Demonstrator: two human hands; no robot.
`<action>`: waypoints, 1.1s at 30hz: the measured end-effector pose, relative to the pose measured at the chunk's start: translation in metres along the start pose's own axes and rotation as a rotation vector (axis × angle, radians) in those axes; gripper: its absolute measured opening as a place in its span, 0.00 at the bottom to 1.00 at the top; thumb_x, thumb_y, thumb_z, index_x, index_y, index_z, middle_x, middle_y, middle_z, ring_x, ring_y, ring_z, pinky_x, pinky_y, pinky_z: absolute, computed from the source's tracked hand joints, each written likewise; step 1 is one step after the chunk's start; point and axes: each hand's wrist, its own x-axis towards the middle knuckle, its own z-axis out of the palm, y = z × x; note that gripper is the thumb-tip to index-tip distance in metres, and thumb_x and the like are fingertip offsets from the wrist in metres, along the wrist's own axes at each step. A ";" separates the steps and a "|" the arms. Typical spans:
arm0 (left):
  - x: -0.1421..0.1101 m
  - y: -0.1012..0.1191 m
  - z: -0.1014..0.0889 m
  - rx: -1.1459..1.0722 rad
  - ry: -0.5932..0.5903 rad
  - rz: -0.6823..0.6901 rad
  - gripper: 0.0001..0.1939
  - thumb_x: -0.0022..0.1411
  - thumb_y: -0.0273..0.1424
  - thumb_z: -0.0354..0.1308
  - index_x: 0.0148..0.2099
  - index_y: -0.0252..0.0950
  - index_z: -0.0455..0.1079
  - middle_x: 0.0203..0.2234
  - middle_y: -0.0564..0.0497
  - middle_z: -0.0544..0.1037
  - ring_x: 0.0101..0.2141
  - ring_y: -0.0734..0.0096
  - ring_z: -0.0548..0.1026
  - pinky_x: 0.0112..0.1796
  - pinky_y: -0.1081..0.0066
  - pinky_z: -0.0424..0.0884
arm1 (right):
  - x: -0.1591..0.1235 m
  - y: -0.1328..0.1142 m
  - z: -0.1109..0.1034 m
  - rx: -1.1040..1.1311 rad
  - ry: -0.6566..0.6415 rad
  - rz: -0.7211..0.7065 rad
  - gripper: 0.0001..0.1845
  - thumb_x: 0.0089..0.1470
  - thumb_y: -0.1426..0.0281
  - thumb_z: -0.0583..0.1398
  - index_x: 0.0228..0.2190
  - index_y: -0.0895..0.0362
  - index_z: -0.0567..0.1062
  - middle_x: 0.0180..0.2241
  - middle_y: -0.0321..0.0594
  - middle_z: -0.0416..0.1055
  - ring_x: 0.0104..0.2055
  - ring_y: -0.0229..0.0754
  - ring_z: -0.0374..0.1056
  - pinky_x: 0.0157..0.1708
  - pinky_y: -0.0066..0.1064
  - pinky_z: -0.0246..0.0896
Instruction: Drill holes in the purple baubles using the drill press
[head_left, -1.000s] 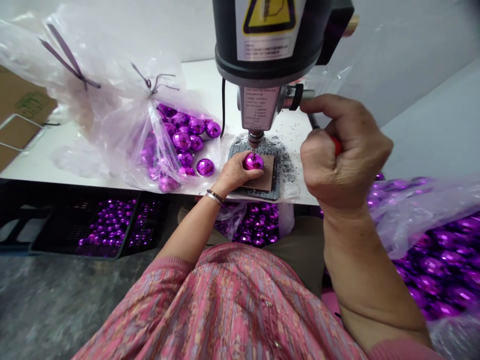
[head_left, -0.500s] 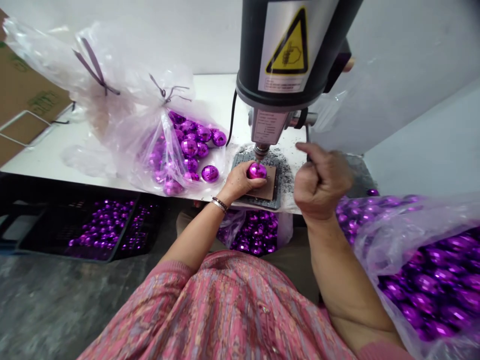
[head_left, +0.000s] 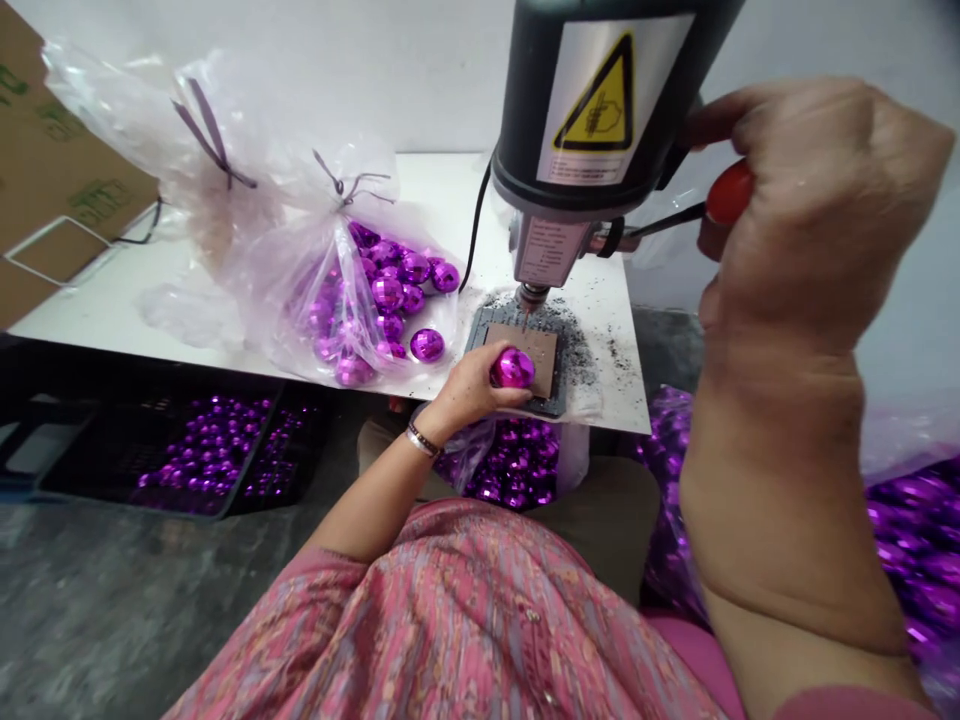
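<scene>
My left hand point(head_left: 474, 383) is closed round a shiny purple disco ball point(head_left: 514, 368), with thumb and fingers on its sides. The ball is at the front of a brown board point(head_left: 541, 352) on the dark grey base point(head_left: 561, 395) of a drill press point(head_left: 592, 110). Above and behind the ball is the drill bit point(head_left: 526, 318), apart from it. Raised at the right, my right hand point(head_left: 817, 190) grips the red knob point(head_left: 729, 192) of the press's lever point(head_left: 675, 220). Its palm side is partly hidden.
Left of the press, a clear plastic bag point(head_left: 300, 300) holds purple balls, with one loose ball point(head_left: 427, 345) beside it. Dark shavings point(head_left: 592, 350) litter the white table point(head_left: 435, 190). A black crate point(head_left: 217, 510) of balls stands below left. More bagged balls point(head_left: 919, 540) are at right.
My right hand has risen up and right, bringing the lever's red knob into view. The drill bit has come up off the ball, and my left hand has drawn the ball slightly toward me.
</scene>
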 end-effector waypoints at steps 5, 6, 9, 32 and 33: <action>-0.028 0.004 -0.014 -0.017 -0.164 0.073 0.39 0.50 0.37 0.79 0.63 0.38 0.72 0.57 0.40 0.78 0.54 0.54 0.78 0.56 0.59 0.74 | -0.006 0.003 -0.006 -0.011 -0.060 -0.024 0.17 0.58 0.73 0.53 0.31 0.60 0.82 0.22 0.32 0.68 0.28 0.24 0.65 0.32 0.24 0.56; -0.027 0.002 -0.020 0.016 -0.115 0.054 0.35 0.54 0.37 0.76 0.63 0.38 0.72 0.56 0.40 0.79 0.53 0.55 0.78 0.56 0.59 0.74 | -0.008 0.002 -0.007 -0.007 -0.052 -0.021 0.17 0.58 0.75 0.54 0.31 0.61 0.83 0.22 0.34 0.68 0.27 0.24 0.65 0.31 0.24 0.56; -0.015 -0.012 -0.046 0.203 0.175 -0.072 0.20 0.67 0.30 0.64 0.60 0.35 0.75 0.54 0.39 0.80 0.55 0.56 0.77 0.59 0.59 0.71 | -0.012 -0.003 -0.008 -0.019 -0.060 -0.014 0.17 0.59 0.78 0.54 0.31 0.61 0.84 0.20 0.35 0.66 0.24 0.25 0.61 0.29 0.22 0.54; 0.000 -0.026 -0.039 -0.757 0.099 -0.303 0.25 0.55 0.42 0.68 0.51 0.35 0.73 0.42 0.46 0.80 0.37 0.71 0.78 0.34 0.73 0.74 | -0.034 -0.002 -0.003 0.152 0.003 -0.169 0.17 0.55 0.71 0.54 0.27 0.64 0.81 0.21 0.38 0.65 0.25 0.26 0.58 0.28 0.24 0.51; 0.002 -0.025 -0.034 -0.807 0.108 -0.345 0.23 0.55 0.42 0.67 0.50 0.35 0.73 0.40 0.46 0.80 0.34 0.73 0.77 0.30 0.75 0.71 | -0.034 -0.002 -0.003 0.151 0.011 -0.179 0.17 0.55 0.71 0.54 0.26 0.65 0.81 0.20 0.38 0.63 0.24 0.27 0.57 0.29 0.24 0.53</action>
